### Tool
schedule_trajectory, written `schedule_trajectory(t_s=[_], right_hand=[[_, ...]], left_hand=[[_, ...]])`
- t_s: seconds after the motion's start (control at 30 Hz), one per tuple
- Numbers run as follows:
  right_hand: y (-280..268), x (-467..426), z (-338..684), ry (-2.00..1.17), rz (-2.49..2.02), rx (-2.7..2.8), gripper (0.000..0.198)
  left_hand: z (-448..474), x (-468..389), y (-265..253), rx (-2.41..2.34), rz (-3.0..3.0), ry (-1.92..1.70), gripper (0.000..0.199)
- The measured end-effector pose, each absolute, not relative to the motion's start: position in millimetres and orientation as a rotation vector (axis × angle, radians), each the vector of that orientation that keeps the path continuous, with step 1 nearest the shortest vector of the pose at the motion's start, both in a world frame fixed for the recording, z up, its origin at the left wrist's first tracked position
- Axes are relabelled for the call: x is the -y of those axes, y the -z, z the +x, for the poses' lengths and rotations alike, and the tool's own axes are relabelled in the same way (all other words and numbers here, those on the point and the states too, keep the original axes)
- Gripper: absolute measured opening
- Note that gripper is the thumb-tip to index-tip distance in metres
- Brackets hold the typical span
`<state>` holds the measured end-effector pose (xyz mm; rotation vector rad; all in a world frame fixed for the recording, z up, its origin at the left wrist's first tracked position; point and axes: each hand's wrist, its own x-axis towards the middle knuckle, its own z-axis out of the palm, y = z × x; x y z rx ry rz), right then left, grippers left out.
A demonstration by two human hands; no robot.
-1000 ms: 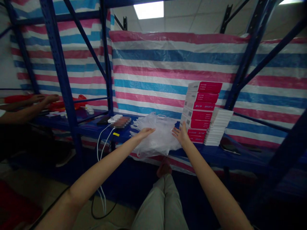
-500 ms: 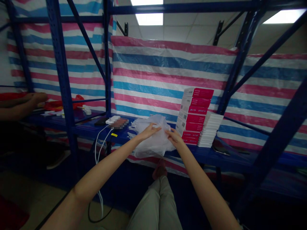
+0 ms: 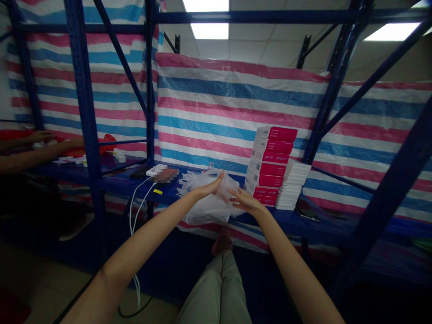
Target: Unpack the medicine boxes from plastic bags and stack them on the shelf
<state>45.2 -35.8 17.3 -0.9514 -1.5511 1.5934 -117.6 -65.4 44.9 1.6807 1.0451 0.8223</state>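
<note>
A pile of thin, translucent white plastic bags lies across the front edge of the blue shelf, its crumpled handles towards the left. My left hand is on the top bag, its thumb pointing up and the plastic bunched against its fingers, which are partly hidden. Beside it, my right hand touches the bag's right side with fingers apart. Just right of that hand stands a tall stack of red and white boxes. A stack of thin white packs stands against the boxes.
Left of the bags lie a white power adapter with cables hanging down, and a blurred brownish item. A dark phone-like object lies at right. Blue rack posts frame the shelf. Another person's arms work at far left.
My left hand has turned thumb-up, drawing the plastic with it. My right hand has spread its fingers and shifted slightly down. The other person's hands have moved apart.
</note>
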Motion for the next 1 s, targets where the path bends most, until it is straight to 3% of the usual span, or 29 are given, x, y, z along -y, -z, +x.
schedule_trajectory(t_s=[0.33, 0.57, 0.8, 1.0], right_hand=[[-16, 19, 48, -1.346, -0.807, 1.378, 0.043], [-11, 20, 35, -1.394, -0.723, 1.098, 0.038], [-13, -1, 48, -1.189, -0.761, 1.082, 0.036], [-5, 2, 64, -1.37, -1.011, 1.492, 0.032]], left_hand=[[-141, 64, -57, -1.06, 1.391, -1.055, 0.056], [-128, 85, -18, -1.256, 2.023, -1.048, 0.033], [-197, 76, -45, -1.174, 1.968, -1.444, 0.027], [-245, 89, -29, -1.244, 2.14, -0.848, 0.032]])
